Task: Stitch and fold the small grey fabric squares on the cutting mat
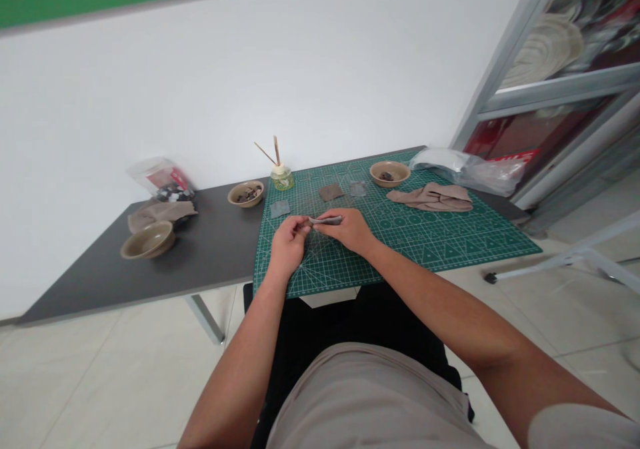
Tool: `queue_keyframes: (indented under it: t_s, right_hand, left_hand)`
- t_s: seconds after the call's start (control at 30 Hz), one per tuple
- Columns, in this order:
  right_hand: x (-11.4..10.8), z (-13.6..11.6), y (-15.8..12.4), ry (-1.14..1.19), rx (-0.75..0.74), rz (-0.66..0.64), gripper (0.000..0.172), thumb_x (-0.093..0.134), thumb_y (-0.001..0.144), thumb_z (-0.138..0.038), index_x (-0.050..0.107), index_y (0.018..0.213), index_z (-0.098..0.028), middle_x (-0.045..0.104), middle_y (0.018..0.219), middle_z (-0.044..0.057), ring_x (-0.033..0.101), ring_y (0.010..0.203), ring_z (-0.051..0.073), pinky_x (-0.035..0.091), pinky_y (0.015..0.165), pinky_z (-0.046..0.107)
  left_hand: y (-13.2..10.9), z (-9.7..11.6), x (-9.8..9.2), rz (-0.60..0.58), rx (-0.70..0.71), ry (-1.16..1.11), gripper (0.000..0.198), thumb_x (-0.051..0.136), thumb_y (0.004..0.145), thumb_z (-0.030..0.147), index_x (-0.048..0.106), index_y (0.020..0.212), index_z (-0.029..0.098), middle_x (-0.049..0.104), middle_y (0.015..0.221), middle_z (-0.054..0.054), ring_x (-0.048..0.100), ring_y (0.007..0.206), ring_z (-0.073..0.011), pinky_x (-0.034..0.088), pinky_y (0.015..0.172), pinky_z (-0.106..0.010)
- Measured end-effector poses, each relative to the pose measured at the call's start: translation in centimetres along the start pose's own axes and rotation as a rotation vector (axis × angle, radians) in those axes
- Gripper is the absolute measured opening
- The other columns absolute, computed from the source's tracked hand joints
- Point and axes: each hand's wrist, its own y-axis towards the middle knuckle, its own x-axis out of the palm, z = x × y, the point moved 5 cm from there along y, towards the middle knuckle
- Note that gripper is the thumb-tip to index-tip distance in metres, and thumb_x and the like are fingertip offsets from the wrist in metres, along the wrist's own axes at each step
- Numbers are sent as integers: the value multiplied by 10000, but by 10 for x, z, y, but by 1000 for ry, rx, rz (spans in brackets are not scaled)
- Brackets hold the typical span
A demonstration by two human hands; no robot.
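Observation:
Over the green cutting mat [400,232], near its front left part, both hands meet at a small, thin, grey folded piece [329,220]; its exact kind is too small to make out. My right hand [353,228] is closed around it from the right. At its left end, my left hand [291,237] pinches with thumb and fingers. Just beyond the hands lie a flat grey square [280,208], a brown square [331,192] and a clear greyish square [357,188]. Fingers partly hide the held piece.
A bowl with dark bits [390,173], a brown cloth [433,197] and a plastic bag [470,168] are at right. Leftward stand a reed diffuser [283,176], a bowl of dark pieces [246,194], another bowl [148,241] and a clear bag [163,176] by a cloth [159,214].

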Motion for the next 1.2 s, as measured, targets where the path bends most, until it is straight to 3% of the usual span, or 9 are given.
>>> queue_keyframes:
  t_s: [0.5, 0.87, 1.2]
  right_hand:
    - [0, 4, 1, -23, -7, -9, 127, 749, 791, -315, 796, 851, -213, 744, 719, -9, 657, 676, 151, 432, 635, 252]
    - [1, 3, 0, -26, -62, 4, 116, 747, 821, -313, 807, 910, -269, 786, 892, 6, 723, 836, 201, 512, 771, 302]
    - [1, 2, -1, -17, -52, 1, 127, 725, 839, -313, 807, 932, -285, 793, 907, -7, 741, 863, 211, 539, 783, 314]
  left_hand:
    - [0, 1, 2, -63, -52, 75, 193, 553, 852, 191, 685, 992, 194, 690, 941, -31, 600, 832, -174, 484, 820, -316]
    - [-1, 2, 4, -64, -30, 79, 155, 559, 848, 185, 675, 952, 192, 670, 916, -28, 588, 813, -171, 465, 786, -308]
    - [-1, -2, 5, -55, -26, 34, 147, 572, 852, 223, 678, 951, 199, 675, 917, -26, 592, 818, -170, 452, 783, -306]
